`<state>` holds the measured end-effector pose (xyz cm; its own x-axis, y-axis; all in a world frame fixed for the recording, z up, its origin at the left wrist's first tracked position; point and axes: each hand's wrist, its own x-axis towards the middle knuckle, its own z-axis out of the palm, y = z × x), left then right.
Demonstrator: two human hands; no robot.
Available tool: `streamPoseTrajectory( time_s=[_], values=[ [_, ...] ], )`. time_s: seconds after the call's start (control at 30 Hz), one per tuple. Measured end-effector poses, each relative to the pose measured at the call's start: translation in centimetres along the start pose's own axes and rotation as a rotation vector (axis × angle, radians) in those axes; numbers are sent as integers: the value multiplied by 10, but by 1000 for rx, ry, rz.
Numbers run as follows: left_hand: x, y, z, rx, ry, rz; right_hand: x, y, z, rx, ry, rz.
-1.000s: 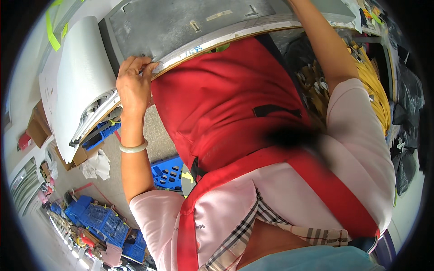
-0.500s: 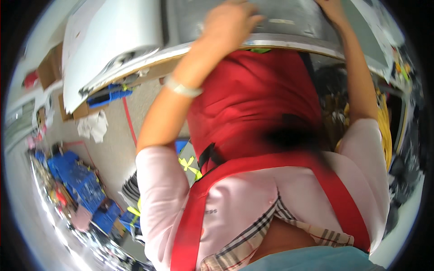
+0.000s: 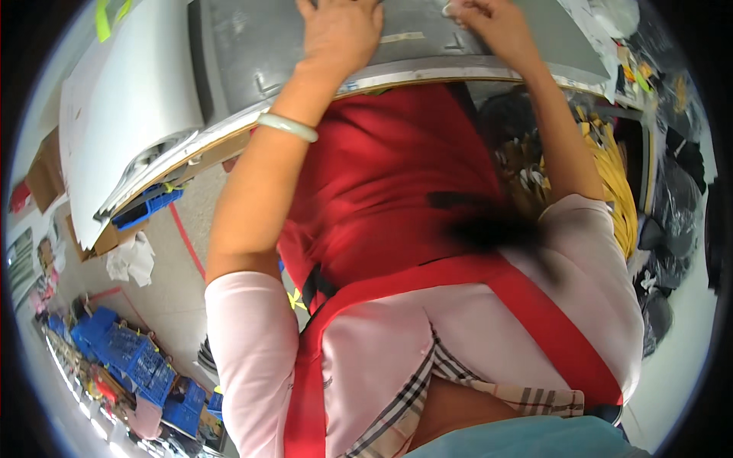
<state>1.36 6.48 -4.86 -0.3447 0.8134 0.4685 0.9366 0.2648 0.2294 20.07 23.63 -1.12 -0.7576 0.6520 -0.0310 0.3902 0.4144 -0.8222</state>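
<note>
My left hand (image 3: 343, 30) lies on the dark grey sheet (image 3: 248, 46) covering the worktable, its fingers spread and partly cut off by the upper edge of the picture. A pale bangle (image 3: 287, 127) circles that wrist. To its right, my right hand (image 3: 500, 30) is above the same sheet with thumb and fingers pinched together. At its fingertips shows a small white piece (image 3: 448, 10), too small to name. Between the hands a short beige strip (image 3: 402, 37) sits on the sheet, near dark corner marks.
A large white sheet roll (image 3: 130, 84) rests on the table's left part. Yellow fabric pieces (image 3: 611, 175) hang below the table at right, beside black plastic bags (image 3: 676, 206). Blue crates (image 3: 134, 355) and a crumpled white cloth (image 3: 131, 259) are on the floor at left.
My left hand has moved left and now lies spread on the sheet. The right hand has come in from the table's right side, pinching the small white piece. The whole view has shifted.
</note>
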Motion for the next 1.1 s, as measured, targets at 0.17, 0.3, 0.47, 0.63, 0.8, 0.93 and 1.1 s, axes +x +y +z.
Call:
streamPoseTrajectory(
  time_s=[0.17, 0.3, 0.47, 0.63, 0.8, 0.93, 1.1],
  values=[
    [2, 2, 6, -22, -27, 7, -44, -12, -5, -213, -35, -90],
    [3, 3, 3, -21, -31, 9, -47, -12, -4, -295, -69, -191],
    [2, 1, 5, -18, -24, 9, -46, -16, 1, -385, -91, -270],
    [2, 3, 1, -23, -41, 1, -47, -11, -2, -529, -90, -369],
    [2, 7, -6, -48, -73, -25, -49, -16, -7, -303, -41, 3],
    [3, 2, 0, -34, -30, 2, -49, -13, 3, -262, 49, 13],
    [4, 3, -1, -37, -63, -7, -36, -11, -12, -365, -130, -28]
  ],
)
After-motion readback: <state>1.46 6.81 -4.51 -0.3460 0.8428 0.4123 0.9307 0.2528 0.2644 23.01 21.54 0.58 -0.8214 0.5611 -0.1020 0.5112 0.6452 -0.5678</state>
